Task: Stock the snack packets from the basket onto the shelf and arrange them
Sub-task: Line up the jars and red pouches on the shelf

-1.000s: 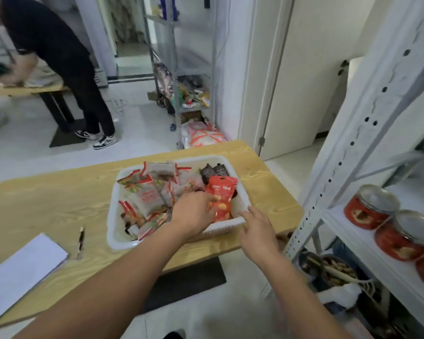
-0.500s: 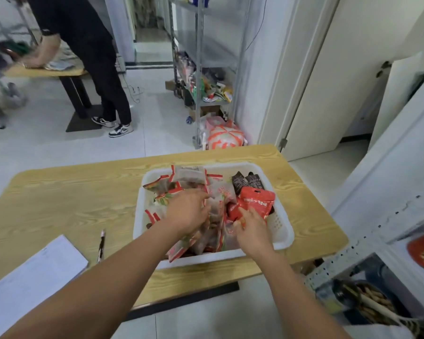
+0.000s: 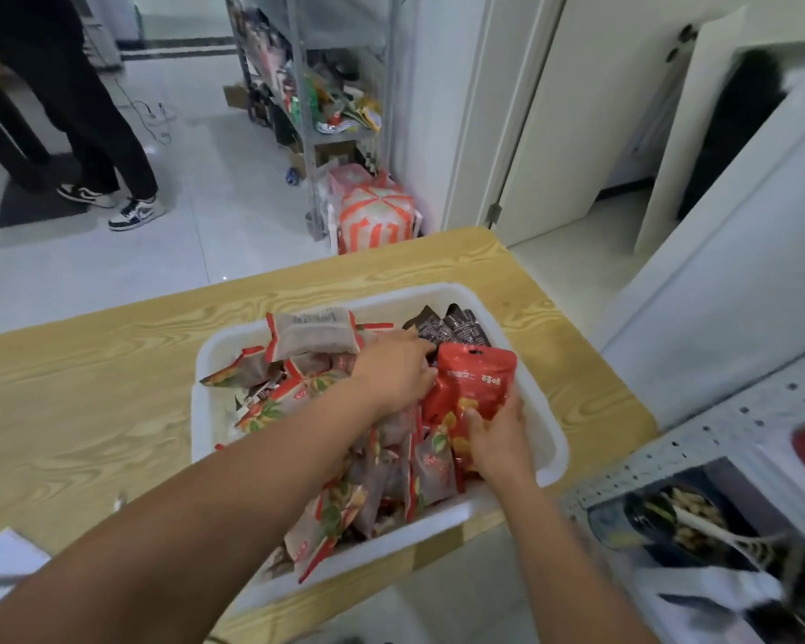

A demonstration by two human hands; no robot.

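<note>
A white plastic basket (image 3: 537, 378) full of snack packets stands on the wooden table (image 3: 89, 388). Most packets are translucent with red edges (image 3: 312, 337); dark brown packets (image 3: 456, 327) lie at the far right corner. My right hand (image 3: 498, 439) grips the lower part of a bright red packet (image 3: 475, 378) that stands upright in the basket. Among the packets just left of it, my left hand (image 3: 393, 374) reaches in with fingers bent; what they hold is hidden. The white metal shelf (image 3: 716, 439) is at the right edge.
A white paper (image 3: 1, 564) lies at the table's near left corner. On a lower level of the shelf sits a bowl of food with a white spoon (image 3: 688, 522). Behind the table are a person's legs (image 3: 108, 132), a cluttered metal rack (image 3: 326, 86) and an orange-white bag (image 3: 377, 216).
My right hand went from the basket's rim into the basket and took hold of the red packet. The left hand moved deeper among the packets. The view swung left, away from the shelf.
</note>
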